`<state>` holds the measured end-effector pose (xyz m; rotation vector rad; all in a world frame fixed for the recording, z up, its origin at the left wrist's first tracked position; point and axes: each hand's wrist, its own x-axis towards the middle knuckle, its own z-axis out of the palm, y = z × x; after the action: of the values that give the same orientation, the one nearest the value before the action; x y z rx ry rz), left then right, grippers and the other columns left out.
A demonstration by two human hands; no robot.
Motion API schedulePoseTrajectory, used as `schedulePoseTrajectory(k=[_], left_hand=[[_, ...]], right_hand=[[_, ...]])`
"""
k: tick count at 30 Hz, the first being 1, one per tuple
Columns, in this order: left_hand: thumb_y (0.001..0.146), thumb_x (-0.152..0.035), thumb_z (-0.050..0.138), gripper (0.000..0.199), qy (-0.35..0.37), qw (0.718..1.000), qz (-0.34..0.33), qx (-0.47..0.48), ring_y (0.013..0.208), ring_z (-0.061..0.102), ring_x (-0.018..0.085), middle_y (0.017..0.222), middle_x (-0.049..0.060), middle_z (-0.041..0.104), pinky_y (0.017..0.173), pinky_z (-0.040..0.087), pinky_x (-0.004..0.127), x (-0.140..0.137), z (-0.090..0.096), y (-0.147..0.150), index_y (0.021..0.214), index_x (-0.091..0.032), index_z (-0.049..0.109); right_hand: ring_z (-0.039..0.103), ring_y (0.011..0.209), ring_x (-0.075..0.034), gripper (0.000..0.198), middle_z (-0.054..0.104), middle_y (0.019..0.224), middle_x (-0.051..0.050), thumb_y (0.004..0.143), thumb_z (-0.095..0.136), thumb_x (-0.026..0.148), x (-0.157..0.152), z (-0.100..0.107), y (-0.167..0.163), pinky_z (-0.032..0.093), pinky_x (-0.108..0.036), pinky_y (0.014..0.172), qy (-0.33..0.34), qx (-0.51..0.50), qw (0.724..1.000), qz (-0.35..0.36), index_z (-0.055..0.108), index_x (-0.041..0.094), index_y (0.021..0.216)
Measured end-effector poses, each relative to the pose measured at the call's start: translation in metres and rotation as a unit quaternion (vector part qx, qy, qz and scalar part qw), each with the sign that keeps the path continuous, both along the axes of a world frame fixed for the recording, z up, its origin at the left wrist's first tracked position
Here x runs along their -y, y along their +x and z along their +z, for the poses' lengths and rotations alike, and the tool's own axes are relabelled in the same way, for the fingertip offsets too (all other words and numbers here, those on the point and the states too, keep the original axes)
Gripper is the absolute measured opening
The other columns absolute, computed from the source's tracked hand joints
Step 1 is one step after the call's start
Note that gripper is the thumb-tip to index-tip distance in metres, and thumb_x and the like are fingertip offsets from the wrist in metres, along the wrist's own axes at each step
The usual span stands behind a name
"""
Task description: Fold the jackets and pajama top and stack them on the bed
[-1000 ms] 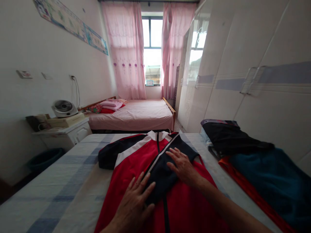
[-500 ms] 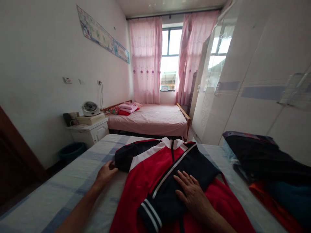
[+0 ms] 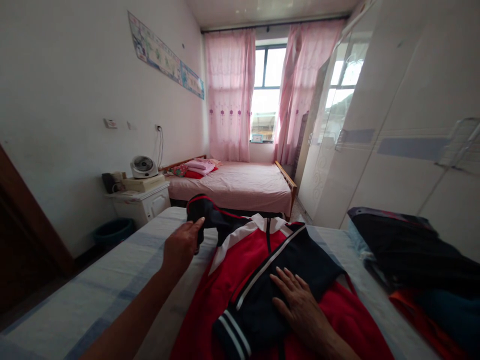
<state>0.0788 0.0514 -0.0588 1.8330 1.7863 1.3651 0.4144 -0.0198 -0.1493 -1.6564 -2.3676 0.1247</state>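
Note:
A red, navy and white zip jacket lies spread on the near bed, its white collar pointing away from me. Its right-hand sleeve is folded across the front, with the striped cuff at lower left. My right hand rests flat on that sleeve, fingers extended. At the other side, my left hand grips the navy left-hand sleeve and holds it lifted off the sheet. The end of this sleeve hangs partly hidden behind my fingers.
The jacket lies on a blue-and-white sheet. Folded dark clothes are stacked at the right, over orange and teal ones. Beyond are a pink bed, a cabinet with a fan, a bin and a white wardrobe.
My left hand has taken hold of the left-hand sleeve and raised it up and slightly to the right. My right hand stays on the folded sleeve. The view has shifted slightly.

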Motion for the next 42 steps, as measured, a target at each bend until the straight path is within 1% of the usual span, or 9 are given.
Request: schedulePoseTrajectory(k=[3,6,10,16,22,30,37,41,42], left_hand=[[0.076,-0.014,0.051,0.037,0.022,0.989,-0.108,-0.097,0.122,0.046,0.029,0.124,0.008,0.059,0.108,0.027,0.041,0.017,-0.010,0.006,0.108,-0.025,0.067],[0.066,-0.014,0.057,0.023,-0.033,0.985,-0.158,-0.053,0.107,0.057,0.029,0.111,0.006,0.066,0.099,0.039,0.038,0.029,-0.033,0.008,0.081,-0.026,0.071],[0.069,-0.020,0.054,0.018,-0.052,0.996,-0.065,0.031,0.092,0.063,0.024,0.095,0.005,0.067,0.083,0.049,0.034,0.026,-0.057,0.015,0.086,-0.022,0.059],[0.078,-0.029,0.052,0.049,-0.063,0.991,0.112,0.031,0.107,0.056,0.026,0.120,0.017,0.052,0.088,0.046,0.038,-0.018,-0.059,0.012,0.122,-0.011,0.040],[0.086,-0.039,0.056,0.031,-0.180,0.978,0.101,-0.041,0.092,0.061,0.020,0.102,0.007,0.062,0.082,0.048,0.040,-0.054,-0.055,-0.006,0.104,-0.013,0.058],[0.085,-0.031,0.059,0.025,-0.224,0.971,0.066,-0.060,0.098,0.058,0.020,0.107,0.006,0.060,0.085,0.047,0.041,-0.048,-0.053,-0.009,0.103,-0.014,0.059],[0.080,-0.025,0.059,0.021,-0.161,0.984,0.008,0.079,0.063,0.060,0.012,0.073,0.000,0.063,0.062,0.050,0.026,-0.031,-0.010,0.008,0.094,-0.009,0.063],[0.073,-0.024,0.062,0.038,-0.034,0.993,-0.057,0.102,0.070,0.058,0.010,0.076,-0.005,0.060,0.069,0.046,0.020,0.032,0.036,0.046,0.111,-0.019,0.061],[0.074,-0.022,0.061,0.036,0.007,0.987,-0.145,0.074,0.070,0.057,0.010,0.076,-0.005,0.059,0.070,0.046,0.021,0.053,0.044,0.058,0.109,-0.021,0.062]], right_hand=[[0.025,0.137,-0.023,0.054,0.031,0.148,0.000,0.089,0.034,0.055,0.001,0.001,0.000,0.020,-0.044,0.111,-0.003,-0.005,1.000,0.001,0.040,0.031,0.137],[0.024,0.137,-0.022,0.054,0.030,0.148,0.000,0.089,0.034,0.054,0.001,0.001,0.000,0.019,-0.044,0.112,-0.004,-0.010,1.000,0.002,0.040,0.031,0.137],[0.024,0.137,-0.022,0.054,0.030,0.148,0.000,0.089,0.035,0.053,0.001,0.000,0.000,0.019,-0.044,0.112,-0.004,-0.018,1.000,0.001,0.040,0.031,0.137],[0.024,0.137,-0.022,0.053,0.031,0.148,0.001,0.089,0.035,0.053,0.001,0.003,-0.001,0.018,-0.042,0.112,-0.012,-0.013,1.000,-0.004,0.040,0.031,0.137],[0.024,0.138,-0.022,0.054,0.030,0.148,0.001,0.089,0.034,0.054,0.001,0.004,-0.001,0.018,-0.042,0.112,-0.016,-0.008,1.000,-0.004,0.039,0.031,0.138],[0.023,0.138,-0.021,0.054,0.030,0.149,0.001,0.089,0.034,0.053,0.002,0.003,-0.001,0.017,-0.042,0.112,-0.011,-0.016,1.000,-0.002,0.039,0.031,0.138],[0.023,0.138,-0.020,0.053,0.031,0.148,0.002,0.089,0.035,0.052,0.004,0.004,-0.001,0.016,-0.041,0.112,-0.007,-0.028,1.000,-0.004,0.040,0.031,0.137],[0.024,0.137,-0.021,0.053,0.032,0.148,0.000,0.088,0.039,0.050,0.003,0.001,-0.001,0.016,-0.042,0.112,-0.007,-0.051,0.999,0.003,0.042,0.030,0.136],[0.025,0.137,-0.022,0.052,0.033,0.147,0.000,0.087,0.040,0.049,0.002,0.001,-0.001,0.015,-0.043,0.112,-0.008,-0.066,0.998,0.003,0.044,0.029,0.135]])
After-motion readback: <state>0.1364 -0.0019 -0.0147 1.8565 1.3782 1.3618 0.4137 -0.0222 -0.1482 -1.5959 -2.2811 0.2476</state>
